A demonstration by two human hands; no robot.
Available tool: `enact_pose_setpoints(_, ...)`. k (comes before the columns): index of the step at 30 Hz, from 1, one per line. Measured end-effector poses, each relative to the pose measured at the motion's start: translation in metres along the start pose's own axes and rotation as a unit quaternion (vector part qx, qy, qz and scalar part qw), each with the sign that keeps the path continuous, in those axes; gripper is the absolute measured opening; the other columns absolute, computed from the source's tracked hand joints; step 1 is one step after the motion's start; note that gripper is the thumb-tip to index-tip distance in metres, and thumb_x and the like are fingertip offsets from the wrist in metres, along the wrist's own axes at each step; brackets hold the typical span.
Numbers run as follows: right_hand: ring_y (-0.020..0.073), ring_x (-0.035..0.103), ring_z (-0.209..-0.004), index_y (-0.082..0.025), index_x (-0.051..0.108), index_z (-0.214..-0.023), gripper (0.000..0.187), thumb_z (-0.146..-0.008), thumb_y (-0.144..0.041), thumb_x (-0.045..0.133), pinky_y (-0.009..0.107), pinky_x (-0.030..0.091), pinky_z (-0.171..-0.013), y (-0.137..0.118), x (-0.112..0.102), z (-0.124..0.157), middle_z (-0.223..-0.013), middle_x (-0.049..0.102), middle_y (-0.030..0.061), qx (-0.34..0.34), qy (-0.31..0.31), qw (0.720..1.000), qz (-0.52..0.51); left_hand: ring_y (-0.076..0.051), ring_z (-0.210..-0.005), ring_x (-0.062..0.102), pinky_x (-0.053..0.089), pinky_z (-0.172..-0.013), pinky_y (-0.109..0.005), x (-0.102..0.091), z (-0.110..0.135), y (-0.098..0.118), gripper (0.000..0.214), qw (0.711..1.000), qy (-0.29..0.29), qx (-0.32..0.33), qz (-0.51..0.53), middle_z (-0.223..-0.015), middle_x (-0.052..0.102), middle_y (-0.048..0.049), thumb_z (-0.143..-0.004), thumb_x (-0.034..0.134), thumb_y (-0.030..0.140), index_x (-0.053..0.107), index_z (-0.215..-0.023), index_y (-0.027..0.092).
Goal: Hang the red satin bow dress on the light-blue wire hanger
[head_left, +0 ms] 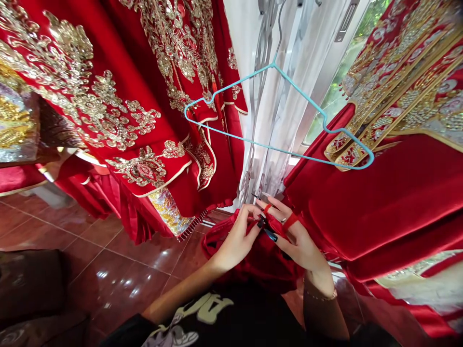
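Cloth of red satin [258, 267] is gathered into a bunch at about 6 o'clock, low in the view, and is held just in front of a black printed T-shirt [249, 308] worn by the person. It is gripped by the left hand [235, 236] and the right hand [298, 243], which face each other with their fingertips pressed together on a small fold at the top of the bunch. Whether a thread or knot lies inside that pinch cannot be told. Long black nails [270, 234] are seen on the fingers, a red band [290, 222] is worn on a right-hand finger, and a thin bracelet [320, 295] is worn at the right wrist.

The cloth is bunched, not spread or hung, and how far the work on the fold has got cannot be judged. At 12 o'clock, a light-blue wire hanger [231, 85] is suspended well apart from the cloth. A red robe with gold embroidery [108, 58] is hung at 10 o'clock, and a second embroidered red garment [379, 202] is seen at 3 o'clock. A sheer white curtain [253, 48] falls at 1 o'clock, and glossy brown floor tiles [119, 270] are seen at 8 o'clock.
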State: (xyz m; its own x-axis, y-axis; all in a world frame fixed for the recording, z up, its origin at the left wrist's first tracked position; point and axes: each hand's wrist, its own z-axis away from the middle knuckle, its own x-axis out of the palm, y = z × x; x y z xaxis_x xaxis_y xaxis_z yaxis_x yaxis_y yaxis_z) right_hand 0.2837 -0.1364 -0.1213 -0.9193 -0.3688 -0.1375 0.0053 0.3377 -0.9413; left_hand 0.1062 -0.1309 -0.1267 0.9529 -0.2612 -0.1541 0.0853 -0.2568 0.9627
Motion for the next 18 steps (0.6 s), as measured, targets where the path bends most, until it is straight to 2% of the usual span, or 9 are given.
enact_pose_setpoints(2, 0.0216, 0.042, -0.145, -0.033, 0.042, -0.15, 0.06, -0.093, -0.032, 0.061, 0.045, 0.033, -0.122, -0.003, -0.001, -0.002, -0.156, 0.043, 0.006, 0.006, -0.001, 1.0, -0.011, -0.019, -0.111, 0.051, 0.04, -0.107, -0.035, 0.0, 0.001, -0.002, 0.022, 1.0, -0.002, 0.01, 0.002, -0.113, 0.048, -0.0065, -0.091, 0.054, 0.019, 0.043, -0.109, 0.023)
enact_pose_setpoints(5, 0.0226, 0.047, -0.141, -0.034, 0.046, -0.148, 0.057, -0.093, -0.035, 0.062, 0.046, 0.036, -0.119, -0.006, -0.002, -0.004, -0.15, 0.051, 0.0068, 0.001, 0.008, 1.0, -0.019, -0.021, -0.121, 0.047, 0.036, -0.112, -0.037, -0.001, 0.004, 0.0, 0.043, 1.0, -0.015, 0.012, 0.024, -0.125, 0.044, -0.0089, -0.088, 0.061, 0.024, 0.036, -0.123, 0.025)
enact_pose_setpoints(9, 0.0231, 0.055, -0.133, -0.033, 0.049, -0.147, 0.056, -0.093, -0.037, 0.062, 0.045, 0.038, -0.117, -0.009, -0.003, -0.007, -0.138, 0.062, 0.0079, -0.006, 0.024, 1.0, -0.019, -0.024, -0.132, 0.042, 0.028, -0.119, -0.041, -0.008, 0.007, 0.001, 0.033, 1.0, -0.021, 0.003, 0.018, -0.131, 0.047, -0.0088, -0.088, 0.058, 0.022, 0.051, -0.12, 0.025)
enact_pose_setpoints(13, 0.0238, 0.067, -0.116, -0.028, 0.054, -0.144, 0.056, -0.09, -0.037, 0.066, 0.042, 0.048, -0.108, -0.017, -0.003, -0.01, -0.12, 0.072, 0.0087, -0.001, 0.01, 1.0, -0.011, -0.024, -0.12, 0.058, 0.037, -0.113, -0.039, -0.024, 0.003, 0.004, 0.028, 0.99, -0.113, -0.004, 0.081, -0.113, 0.067, -0.0077, -0.084, 0.044, 0.012, 0.065, -0.101, 0.02)
enact_pose_setpoints(16, 0.0227, 0.074, -0.097, -0.025, 0.059, -0.139, 0.053, -0.088, -0.036, 0.067, 0.036, 0.057, -0.091, -0.021, -0.007, -0.012, -0.106, 0.076, 0.0083, 0.023, 0.006, 1.0, -0.013, -0.023, -0.105, 0.067, 0.042, -0.109, -0.039, -0.038, -0.004, 0.013, 0.028, 0.98, -0.182, -0.023, 0.075, -0.095, 0.073, -0.0065, -0.085, 0.044, 0.011, 0.07, -0.092, 0.019)
enact_pose_setpoints(18, 0.0202, 0.075, -0.077, -0.021, 0.064, -0.134, 0.045, -0.091, -0.036, 0.061, 0.032, 0.06, -0.076, -0.021, -0.015, -0.011, -0.089, 0.077, 0.0071, 0.053, 0.037, 0.998, -0.012, -0.023, -0.104, 0.069, 0.043, -0.109, -0.039, -0.049, -0.01, 0.019, 0.029, 0.957, -0.286, -0.023, 0.033, -0.097, 0.075, -0.0066, -0.086, 0.048, 0.011, 0.074, -0.094, 0.019)
